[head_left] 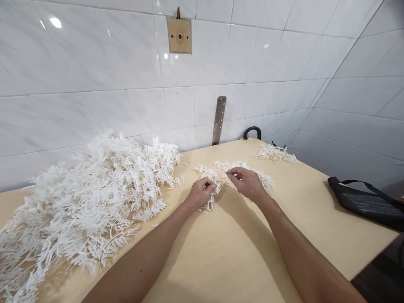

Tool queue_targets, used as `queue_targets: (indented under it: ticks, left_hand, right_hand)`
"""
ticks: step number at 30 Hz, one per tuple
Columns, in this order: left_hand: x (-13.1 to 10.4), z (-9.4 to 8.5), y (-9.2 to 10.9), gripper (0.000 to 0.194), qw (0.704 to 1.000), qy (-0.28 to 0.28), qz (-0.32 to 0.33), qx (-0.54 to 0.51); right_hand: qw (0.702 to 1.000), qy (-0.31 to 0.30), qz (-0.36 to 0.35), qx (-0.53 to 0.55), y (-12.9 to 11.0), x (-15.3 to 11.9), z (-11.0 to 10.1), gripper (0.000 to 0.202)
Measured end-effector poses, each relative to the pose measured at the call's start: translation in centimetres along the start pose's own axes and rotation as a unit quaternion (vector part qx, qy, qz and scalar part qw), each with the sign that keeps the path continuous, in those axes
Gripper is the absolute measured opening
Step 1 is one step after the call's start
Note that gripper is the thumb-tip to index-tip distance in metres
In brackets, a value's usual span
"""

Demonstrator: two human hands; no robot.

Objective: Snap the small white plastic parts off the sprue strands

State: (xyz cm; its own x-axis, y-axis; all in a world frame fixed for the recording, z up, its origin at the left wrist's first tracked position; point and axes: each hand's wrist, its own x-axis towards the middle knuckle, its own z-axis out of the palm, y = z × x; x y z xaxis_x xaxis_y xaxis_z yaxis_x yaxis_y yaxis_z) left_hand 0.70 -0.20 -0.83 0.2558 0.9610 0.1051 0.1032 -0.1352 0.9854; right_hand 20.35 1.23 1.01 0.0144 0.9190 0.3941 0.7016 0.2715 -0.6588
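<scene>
My left hand [200, 194] is closed in a pinch on a white branching sprig [209, 206], which looks like plastic artificial foliage. Parts of the sprig spread out behind and below the fingers. Just to the right, my right hand [248, 182] has thumb and forefinger brought together near the sprig's tip. Whatever sits between those fingertips is too small to make out. Several loose white sprigs [267, 182] lie on the table behind and beside my right hand. To the left rises a large heap of similar white sprigs [110, 198].
The tan table [240, 261] stands against a white tiled wall [126, 54]. A small sprig bunch [274, 152] lies near the far right corner. On the right edge rests a black mesh bag or chair part [362, 202]. A metal strip [219, 120] and a black hook-shaped handle [253, 129] rise behind.
</scene>
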Motion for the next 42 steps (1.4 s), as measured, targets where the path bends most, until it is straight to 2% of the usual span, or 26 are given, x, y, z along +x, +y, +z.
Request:
queue_targets:
  ticks: [6, 15, 19, 23, 27, 34, 38, 42]
  left_hand:
    - [0.0, 0.0, 0.3, 0.021, 1.000, 0.009, -0.005, 0.010]
    - [0.1, -0.1, 0.4, 0.023, 1.000, 0.005, -0.021, 0.009]
    - [0.2, -0.3, 0.9, 0.027, 0.999, -0.013, -0.033, 0.001]
    - [0.2, -0.6, 1.3, 0.030, 0.999, -0.022, -0.036, -0.015]
    - [0.2, -0.6, 1.0, 0.030, 1.000, -0.006, -0.029, 0.004]
    - [0.4, -0.3, 0.4, 0.024, 0.997, 0.013, -0.001, 0.070]
    - [0.2, -0.4, 0.6, 0.020, 0.999, -0.005, -0.032, 0.042]
    - [0.0, -0.4, 0.6, 0.022, 0.999, -0.022, -0.047, 0.006]
  right_hand:
    - [0.992, -0.076, -0.095, 0.035, -2.0, -0.7, 0.0, 0.015]
    - [0.986, -0.134, -0.098, 0.004, -2.1, -0.7, 0.4, 0.013]
    - [0.985, -0.127, -0.113, 0.006, -2.0, -0.7, 0.6, 0.009]
    - [0.985, -0.086, -0.148, 0.013, -2.0, -0.9, 1.3, 0.008]
    - [0.982, -0.056, -0.181, -0.012, -2.2, -1.1, 2.1, 0.013]
    - [0.983, -0.052, -0.170, -0.051, -2.5, -1.3, 2.2, 0.015]
    - [0.980, -0.106, -0.166, -0.025, -2.2, -1.1, 1.7, 0.017]
    - [0.982, -0.145, -0.118, 0.005, -2.1, -0.9, 1.0, 0.013]
